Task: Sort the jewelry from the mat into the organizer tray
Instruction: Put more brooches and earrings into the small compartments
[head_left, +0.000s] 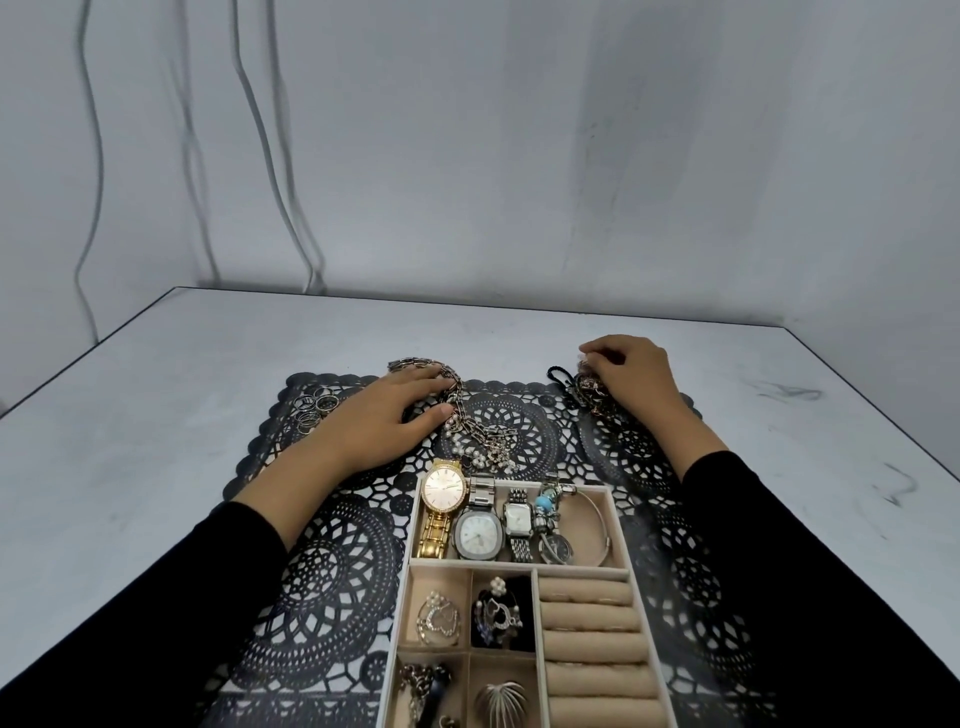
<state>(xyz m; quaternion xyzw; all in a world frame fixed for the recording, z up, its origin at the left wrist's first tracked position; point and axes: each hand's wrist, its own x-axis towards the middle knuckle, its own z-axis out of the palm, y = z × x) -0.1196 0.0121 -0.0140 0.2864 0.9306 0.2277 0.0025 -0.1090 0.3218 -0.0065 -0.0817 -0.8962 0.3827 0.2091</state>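
Chains and pearls are heaped at the far middle of the lace mat and touched by the left hand, laid flat with fingers straight. A dark bracelet cluster at the far right is gripped by the curled right hand. Watches are held in the organizer tray, near middle.

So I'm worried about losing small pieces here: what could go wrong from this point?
The chains and pearl strands that the left hand touches lie tangled, so lifting one may drag the rest. The right hand pinches a clump of bracelets at the far edge of the mat; loose pieces could slip onto the table. The rings near the mat's left corner could roll off.
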